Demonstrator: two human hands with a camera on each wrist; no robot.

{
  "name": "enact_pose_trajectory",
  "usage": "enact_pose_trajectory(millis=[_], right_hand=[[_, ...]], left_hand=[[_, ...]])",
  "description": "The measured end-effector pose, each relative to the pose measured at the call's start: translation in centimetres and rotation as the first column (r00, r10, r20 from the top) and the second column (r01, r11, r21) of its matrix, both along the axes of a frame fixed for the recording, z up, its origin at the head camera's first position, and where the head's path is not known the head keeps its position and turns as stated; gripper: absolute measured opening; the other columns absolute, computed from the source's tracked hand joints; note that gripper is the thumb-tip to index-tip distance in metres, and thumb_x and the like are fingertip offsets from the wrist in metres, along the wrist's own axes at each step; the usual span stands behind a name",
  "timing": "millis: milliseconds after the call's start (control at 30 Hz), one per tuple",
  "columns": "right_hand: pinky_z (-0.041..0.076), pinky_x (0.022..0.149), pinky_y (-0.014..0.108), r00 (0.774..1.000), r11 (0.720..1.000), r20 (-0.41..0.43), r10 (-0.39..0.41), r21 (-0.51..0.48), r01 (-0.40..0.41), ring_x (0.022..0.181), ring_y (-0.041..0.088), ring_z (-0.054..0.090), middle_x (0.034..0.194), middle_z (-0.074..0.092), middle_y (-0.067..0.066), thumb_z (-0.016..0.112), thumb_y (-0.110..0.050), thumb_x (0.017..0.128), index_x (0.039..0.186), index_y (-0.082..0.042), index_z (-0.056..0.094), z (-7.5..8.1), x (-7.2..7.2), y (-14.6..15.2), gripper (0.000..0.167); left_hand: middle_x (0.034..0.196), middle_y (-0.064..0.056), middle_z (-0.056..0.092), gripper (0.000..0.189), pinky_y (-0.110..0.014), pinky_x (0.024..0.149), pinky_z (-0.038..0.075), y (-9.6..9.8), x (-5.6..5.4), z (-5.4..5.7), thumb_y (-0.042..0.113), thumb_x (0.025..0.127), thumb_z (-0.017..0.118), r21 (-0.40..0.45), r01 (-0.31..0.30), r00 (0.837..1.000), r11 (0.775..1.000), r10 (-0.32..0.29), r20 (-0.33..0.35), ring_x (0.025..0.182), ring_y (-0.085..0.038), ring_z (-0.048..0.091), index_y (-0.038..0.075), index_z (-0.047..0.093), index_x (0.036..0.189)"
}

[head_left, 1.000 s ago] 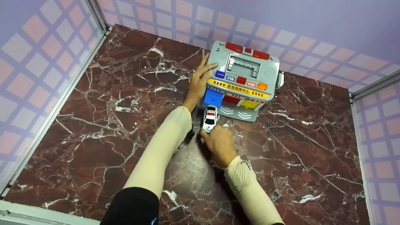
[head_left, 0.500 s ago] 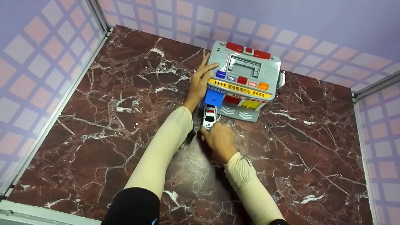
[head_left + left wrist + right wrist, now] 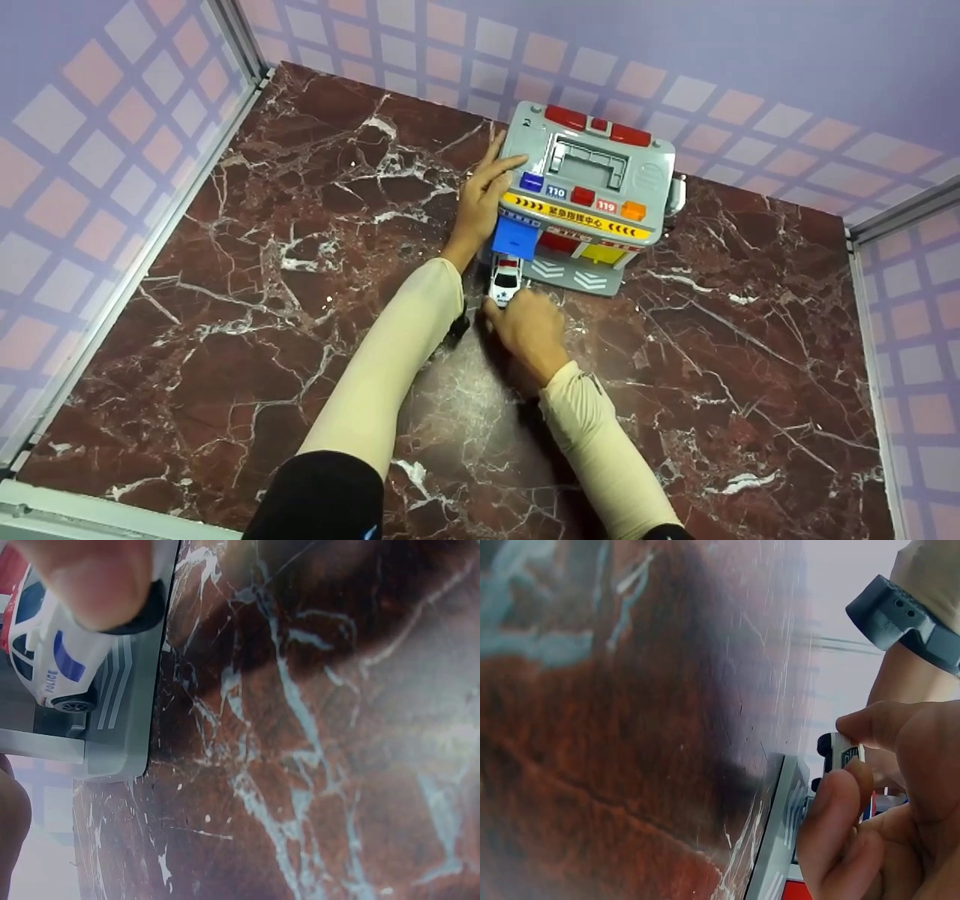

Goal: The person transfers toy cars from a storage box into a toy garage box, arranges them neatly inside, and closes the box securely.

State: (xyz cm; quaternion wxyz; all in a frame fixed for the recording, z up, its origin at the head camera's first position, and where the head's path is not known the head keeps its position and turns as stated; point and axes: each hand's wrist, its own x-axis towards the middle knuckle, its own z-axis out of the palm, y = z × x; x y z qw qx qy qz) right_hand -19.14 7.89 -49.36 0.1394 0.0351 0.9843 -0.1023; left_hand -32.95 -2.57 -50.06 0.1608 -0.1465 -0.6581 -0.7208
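Note:
A white toy police car (image 3: 505,280) with a red light bar sits on the grey ramp of a toy emergency station (image 3: 637,176), its rear end under the raised blue door (image 3: 514,238). My right hand (image 3: 529,330) pinches the car's front end between thumb and curled fingers; the right wrist view shows the thumb and fingers on either side of the bumper. My left hand (image 3: 480,204) rests against the station's left side, its fingers fairly straight and one lying over the roof edge. In the left wrist view the car (image 3: 64,652) shows its side and wheels, with a fingertip at its front.
Red and yellow doors (image 3: 602,253) stand beside the blue one. Blue, red and orange buttons (image 3: 583,196) line the roof's front edge. A patterned wall (image 3: 450,45) rises close behind the station. The surface below is dark red marble (image 3: 247,337).
My right hand has pushed the police car a little away from me, so more of its rear is under the blue door. The left hand stays against the station.

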Motion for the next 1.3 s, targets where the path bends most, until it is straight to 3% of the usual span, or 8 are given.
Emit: enact_pose_trajectory(millis=[100, 267, 433, 533, 700, 867, 1100, 1300], right_hand=[[0.059, 0.065, 0.050, 1.000, 1.000, -0.006, -0.008, 0.008, 0.008, 0.077, 0.038, 0.070, 0.085, 0.070, 0.023, 0.053, -0.066, 0.092, 0.066, -0.009, 0.061, -0.1, -0.2, 0.0, 0.063], [0.059, 0.064, 0.051, 1.000, 1.000, -0.021, -0.012, 0.017, 0.012, 0.078, 0.038, 0.071, 0.087, 0.071, 0.024, 0.053, -0.066, 0.092, 0.070, -0.007, 0.064, -0.1, -0.4, 0.0, 0.064], [0.059, 0.066, 0.052, 0.999, 1.000, -0.040, -0.007, 0.007, 0.007, 0.079, 0.039, 0.071, 0.088, 0.071, 0.024, 0.054, -0.064, 0.092, 0.070, -0.006, 0.066, -0.2, -0.6, 0.0, 0.063], [0.059, 0.068, 0.053, 0.998, 1.000, -0.062, -0.009, -0.006, 0.009, 0.081, 0.041, 0.071, 0.089, 0.072, 0.025, 0.056, -0.063, 0.091, 0.073, -0.004, 0.068, -0.4, -0.8, 0.0, 0.062], [0.059, 0.071, 0.054, 0.995, 1.000, -0.097, -0.009, -0.012, 0.008, 0.084, 0.042, 0.071, 0.090, 0.072, 0.026, 0.059, -0.062, 0.090, 0.082, 0.000, 0.071, -0.6, -1.0, 0.1, 0.064], [0.059, 0.072, 0.054, 0.997, 1.000, -0.071, -0.012, -0.011, 0.011, 0.086, 0.042, 0.071, 0.094, 0.072, 0.026, 0.057, -0.064, 0.091, 0.087, 0.001, 0.072, -0.5, -1.1, 0.0, 0.067], [0.058, 0.066, 0.052, 0.998, 1.000, -0.069, -0.014, -0.024, 0.013, 0.078, 0.040, 0.071, 0.086, 0.071, 0.025, 0.057, -0.063, 0.091, 0.074, -0.003, 0.068, -0.6, -1.5, 0.1, 0.064], [0.058, 0.067, 0.052, 0.997, 1.000, -0.073, -0.014, -0.019, 0.012, 0.078, 0.040, 0.071, 0.086, 0.071, 0.025, 0.058, -0.062, 0.091, 0.072, -0.005, 0.066, -0.7, -1.7, 0.2, 0.061]], left_hand=[[0.161, -0.015, 0.034, 0.032, -0.024, 0.119, 0.027, 0.0, -0.4, -0.7, 0.005, 0.098, 0.051, -0.011, -0.006, 1.000, 1.000, 0.006, 0.006, 0.148, -0.019, 0.034, 0.002, 0.069, 0.125], [0.160, -0.016, 0.034, 0.032, -0.024, 0.119, 0.028, 0.0, -0.5, -0.8, 0.004, 0.098, 0.051, -0.013, -0.010, 1.000, 1.000, 0.010, 0.010, 0.149, -0.021, 0.034, 0.002, 0.069, 0.124], [0.159, -0.021, 0.034, 0.033, -0.024, 0.118, 0.028, -0.1, 0.6, 0.8, 0.001, 0.098, 0.049, -0.022, -0.012, 1.000, 1.000, 0.013, 0.014, 0.149, -0.030, 0.033, -0.003, 0.067, 0.124], [0.159, -0.022, 0.034, 0.033, -0.025, 0.118, 0.029, -0.2, 1.2, 1.5, 0.002, 0.098, 0.048, -0.028, -0.018, 1.000, 0.999, 0.018, 0.007, 0.148, -0.027, 0.035, -0.005, 0.067, 0.124], [0.160, -0.014, 0.036, 0.033, -0.024, 0.118, 0.029, -0.1, 0.2, 0.1, 0.008, 0.099, 0.049, -0.033, -0.025, 1.000, 0.999, 0.025, -0.004, 0.146, -0.013, 0.036, 0.002, 0.070, 0.123], [0.161, -0.012, 0.036, 0.033, -0.025, 0.118, 0.029, -0.1, -0.5, -0.8, 0.012, 0.099, 0.051, -0.036, -0.016, 1.000, 0.999, 0.016, -0.008, 0.146, -0.011, 0.035, 0.006, 0.070, 0.125], [0.161, -0.007, 0.036, 0.033, -0.025, 0.119, 0.029, -0.1, -0.6, -0.9, 0.010, 0.099, 0.051, -0.027, -0.011, 1.000, 1.000, 0.011, 0.002, 0.147, -0.013, 0.034, 0.006, 0.070, 0.125], [0.161, -0.012, 0.034, 0.033, -0.025, 0.119, 0.028, 0.0, -0.4, -0.5, 0.003, 0.098, 0.050, -0.020, -0.012, 1.000, 1.000, 0.012, 0.014, 0.149, -0.026, 0.032, 0.001, 0.068, 0.125]])
